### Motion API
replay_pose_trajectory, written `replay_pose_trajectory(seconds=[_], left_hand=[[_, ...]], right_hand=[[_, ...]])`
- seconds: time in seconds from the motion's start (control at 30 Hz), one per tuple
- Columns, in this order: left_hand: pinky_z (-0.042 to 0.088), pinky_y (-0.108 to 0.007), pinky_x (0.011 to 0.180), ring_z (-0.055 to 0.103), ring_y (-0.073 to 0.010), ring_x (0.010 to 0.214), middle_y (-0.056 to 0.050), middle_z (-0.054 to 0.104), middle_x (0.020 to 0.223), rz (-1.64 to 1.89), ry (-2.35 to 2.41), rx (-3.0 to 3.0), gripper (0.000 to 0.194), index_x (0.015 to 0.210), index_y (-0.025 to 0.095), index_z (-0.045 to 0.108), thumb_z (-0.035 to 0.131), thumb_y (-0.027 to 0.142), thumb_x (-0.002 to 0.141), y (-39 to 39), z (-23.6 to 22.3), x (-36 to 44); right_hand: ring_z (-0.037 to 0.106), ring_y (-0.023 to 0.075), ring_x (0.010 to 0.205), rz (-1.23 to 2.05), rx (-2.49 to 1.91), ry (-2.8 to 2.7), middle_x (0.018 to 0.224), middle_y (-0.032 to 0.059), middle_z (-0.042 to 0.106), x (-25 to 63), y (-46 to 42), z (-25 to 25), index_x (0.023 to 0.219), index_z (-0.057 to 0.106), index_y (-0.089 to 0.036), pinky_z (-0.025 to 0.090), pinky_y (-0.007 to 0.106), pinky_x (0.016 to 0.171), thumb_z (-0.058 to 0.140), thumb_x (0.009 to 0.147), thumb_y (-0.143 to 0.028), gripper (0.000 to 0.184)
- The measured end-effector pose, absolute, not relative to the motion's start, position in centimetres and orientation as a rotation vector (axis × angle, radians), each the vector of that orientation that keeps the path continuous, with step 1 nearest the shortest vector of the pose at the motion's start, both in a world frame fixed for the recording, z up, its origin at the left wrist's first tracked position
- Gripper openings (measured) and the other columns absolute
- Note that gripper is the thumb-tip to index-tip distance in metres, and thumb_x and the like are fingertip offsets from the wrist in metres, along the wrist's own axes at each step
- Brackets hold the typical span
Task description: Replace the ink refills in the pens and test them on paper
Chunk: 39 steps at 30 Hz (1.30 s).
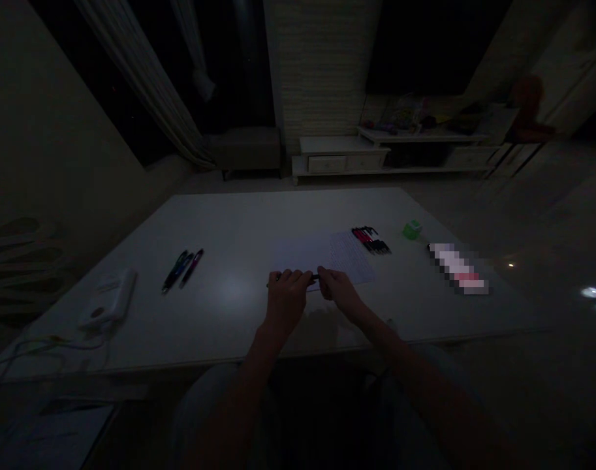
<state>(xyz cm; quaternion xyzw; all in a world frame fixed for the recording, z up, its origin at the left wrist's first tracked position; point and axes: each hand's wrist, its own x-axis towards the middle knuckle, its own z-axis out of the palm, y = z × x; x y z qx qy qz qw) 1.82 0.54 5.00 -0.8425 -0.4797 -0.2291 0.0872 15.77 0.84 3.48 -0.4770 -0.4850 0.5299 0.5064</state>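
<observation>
White and dimly lit, the table point(243, 219) is backed by one low cabinet point(327, 163), one dark wall screen point(435, 49) and a pale curtain point(148, 72). One dark pen point(316, 277) is held level at the paper's near edge, gripped under the curled fingers of the left hand point(286, 297) and pinched by the right hand point(337, 288). Writing is seen on the right part of the paper point(351, 254); whether one sheet or two are laid there cannot be told. Three pens point(182, 266) are laid at left, near one white box point(110, 299). At right are placed a cluster of red and black pens point(363, 236), too crowded to be counted, one green cube point(412, 229) and one pixelated object point(457, 269).
</observation>
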Motion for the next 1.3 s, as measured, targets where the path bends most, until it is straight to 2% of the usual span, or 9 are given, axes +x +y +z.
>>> replay_pose_trajectory(seconds=[0.2,0.33,0.4,0.53,0.7,0.9,1.03,1.17,1.3], left_hand=[[0.031,-0.034,0.074,0.057,-0.0182,0.079,-0.006,0.065,0.083,-0.681,-1.447,-2.614,0.02,0.095,0.021,0.06,0.042,0.03,0.09,1.2,4.3,1.3],[0.033,-0.032,0.075,0.057,-0.0186,0.084,-0.006,0.066,0.09,-0.687,-1.447,-2.632,0.02,0.1,0.02,0.058,0.046,0.031,0.089,1.7,4.0,0.6],[0.033,-0.032,0.074,0.057,-0.019,0.083,-0.006,0.066,0.089,-0.712,-1.48,-2.609,0.018,0.095,0.019,0.059,0.048,0.031,0.088,1.7,3.9,0.4],[0.034,-0.031,0.073,0.057,-0.0187,0.08,-0.005,0.066,0.085,-0.72,-1.444,-2.673,0.014,0.092,0.018,0.06,0.051,0.028,0.086,1.6,3.8,0.3],[0.035,-0.031,0.072,0.057,-0.0184,0.08,-0.005,0.066,0.086,-0.719,-1.474,-2.681,0.013,0.094,0.019,0.06,0.052,0.025,0.085,1.8,3.8,0.0],[0.034,-0.03,0.071,0.057,-0.0174,0.079,-0.005,0.065,0.084,-0.628,-1.485,-2.697,0.012,0.092,0.02,0.061,0.053,0.025,0.086,1.8,3.9,-0.4],[0.035,-0.03,0.071,0.057,-0.0171,0.081,-0.004,0.065,0.086,-0.59,-1.499,-2.698,0.013,0.094,0.019,0.06,0.052,0.026,0.086,1.8,3.8,-0.4],[0.035,-0.03,0.072,0.057,-0.0166,0.082,-0.003,0.065,0.087,-0.543,-1.493,-2.731,0.013,0.095,0.02,0.059,0.05,0.026,0.087,1.6,3.8,-0.3],[0.035,-0.03,0.072,0.057,-0.0169,0.083,-0.004,0.065,0.089,-0.495,-1.499,-2.742,0.015,0.097,0.02,0.059,0.046,0.023,0.089,1.4,4.0,-0.2]], right_hand=[[0.034,0.0092,0.043,1.102,-1.182,-1.443,0.044,-0.0033,0.036,16.5,1.0,3.8,0.049,0.04,-0.019,0.027,0.025,0.046,0.04,0.08,-0.06,0.051],[0.038,0.0094,0.047,1.036,-1.161,-1.51,0.05,-0.0038,0.043,16.6,1.3,3.4,0.062,0.053,-0.018,0.03,0.023,0.048,0.049,0.077,-0.055,0.04],[0.039,0.009,0.044,1.098,-1.171,-1.453,0.049,-0.0042,0.044,16.4,1.4,2.8,0.066,0.055,-0.018,0.03,0.023,0.045,0.051,0.076,-0.055,0.039],[0.038,0.0084,0.036,1.296,-1.262,-1.288,0.041,-0.003,0.043,15.6,1.5,2.0,0.054,0.051,-0.017,0.027,0.023,0.039,0.046,0.075,-0.062,0.049],[0.04,0.0069,0.039,1.386,-1.13,-1.218,0.048,-0.0027,0.05,15.8,1.4,2.6,0.06,0.055,-0.016,0.028,0.021,0.04,0.057,0.07,-0.055,0.04],[0.047,0.008,0.038,1.395,-1.255,-1.331,0.05,-0.0001,0.055,16.6,1.4,3.0,0.062,0.056,-0.015,0.031,0.02,0.038,0.054,0.072,-0.055,0.042],[0.05,0.0077,0.042,1.304,-1.264,-1.413,0.059,0.0006,0.06,16.9,1.6,3.0,0.072,0.059,-0.015,0.033,0.019,0.038,0.064,0.065,-0.051,0.038],[0.046,0.007,0.037,1.333,-1.312,-1.443,0.051,0.0018,0.057,17.2,1.7,3.1,0.063,0.058,-0.013,0.031,0.019,0.036,0.049,0.075,-0.057,0.046],[0.051,0.0079,0.042,1.293,-1.314,-1.499,0.06,0.0031,0.062,17.3,1.6,3.2,0.072,0.06,-0.014,0.034,0.018,0.038,0.058,0.072,-0.052,0.038]])
